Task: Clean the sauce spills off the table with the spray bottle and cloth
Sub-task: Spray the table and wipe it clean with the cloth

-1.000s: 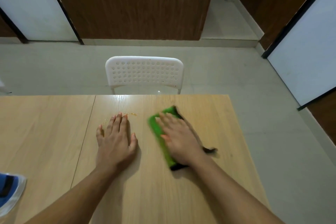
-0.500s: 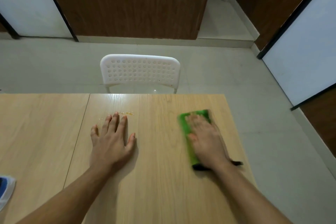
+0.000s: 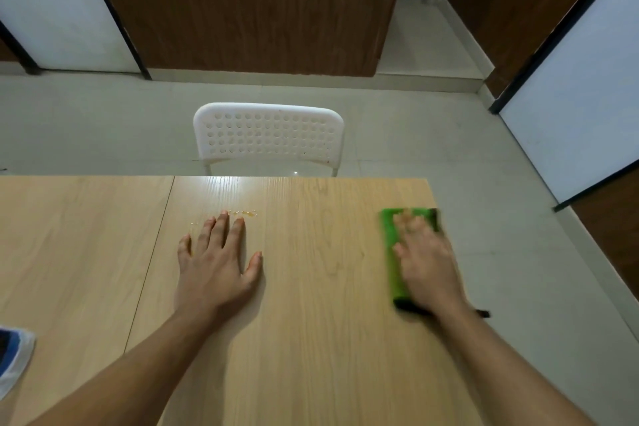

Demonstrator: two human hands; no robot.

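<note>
A right hand (image 3: pixel 427 263), fingers flat, presses a green cloth (image 3: pixel 394 252) at the surface's (image 3: pixel 311 339) right edge, the sauce spill (image 3: pixel 242 213) lying well off at nine o'clock, beside the flat, empty left hand (image 3: pixel 214 266).

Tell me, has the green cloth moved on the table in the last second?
Yes. The right hand has slid the green cloth rightward, from the table's middle to its right edge.
</note>
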